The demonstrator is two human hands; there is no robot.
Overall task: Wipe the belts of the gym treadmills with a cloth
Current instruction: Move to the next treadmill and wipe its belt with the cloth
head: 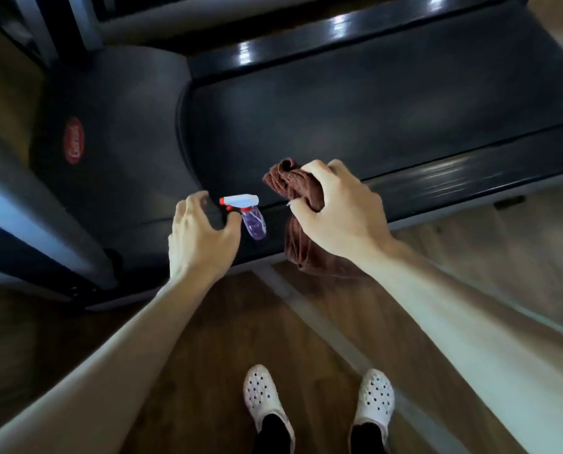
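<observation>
Treadmill belt (355, 103): dark, matte, running across the upper frame; glossy side rails on its far and near edges.

Motor cover (116, 126): dark hood at the belt's left end, carrying a red oval badge (74, 140) with white script lettering, too blurred to read.

Cloth (290, 185): brown, bunched; upper part above the near side rail, lower part hanging down past the treadmill's edge toward the floor.

Right hand (339, 211): fingers curled round the cloth, gripping it in a bunch, over the near rail.

Spray bottle (252, 216): small, clear body with purple liquid, white trigger head with red nozzle tip and red collar; no label legible. Sits at the near rail, between the two hands.

Left hand (198, 234): fingers spread and loosely bent, holding nothing; thumb tip just beside or touching the bottle's neck, which of the two cannot be told.

Floor (208, 339): wood-look planks.

Shoes (267, 394): pair of white perforated clogs, dark socks
</observation>
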